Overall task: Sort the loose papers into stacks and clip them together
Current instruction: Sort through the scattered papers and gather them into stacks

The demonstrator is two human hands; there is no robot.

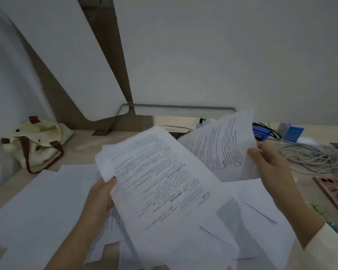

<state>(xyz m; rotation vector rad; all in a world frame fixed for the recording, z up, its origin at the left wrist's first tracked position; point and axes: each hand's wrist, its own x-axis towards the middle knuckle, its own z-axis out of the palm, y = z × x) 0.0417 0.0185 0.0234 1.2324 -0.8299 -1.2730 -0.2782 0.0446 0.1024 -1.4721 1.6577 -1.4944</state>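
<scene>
1. The step in hand looks like sorting: no clip is on any paper yet, and both hands are up off the counter (82, 145) with printed pages in them.
2. The left hand (100, 197) has its grip clamped on the lower left corner of a sheaf (160, 184), thumb on top, fingers hidden beneath. The sheaf's pages are fanned, not squared.
3. The right hand (269, 162) pinches one sheet (222, 145) by its right edge, thumb in front. The sheet tilts upward, behind and to the right of the sheaf, overlapping it.
4. More loose papers (47, 201) lie spread on the counter under both hands, some blank side up, some overlapping.
5. Next, I judge, the sheet must be matched to a stack: laid on the sheaf or set down apart.
6. After that the sheaf needs squaring before clipping. No clip can be made out; small items near the phone (336, 195) are too blurred to name.
</scene>
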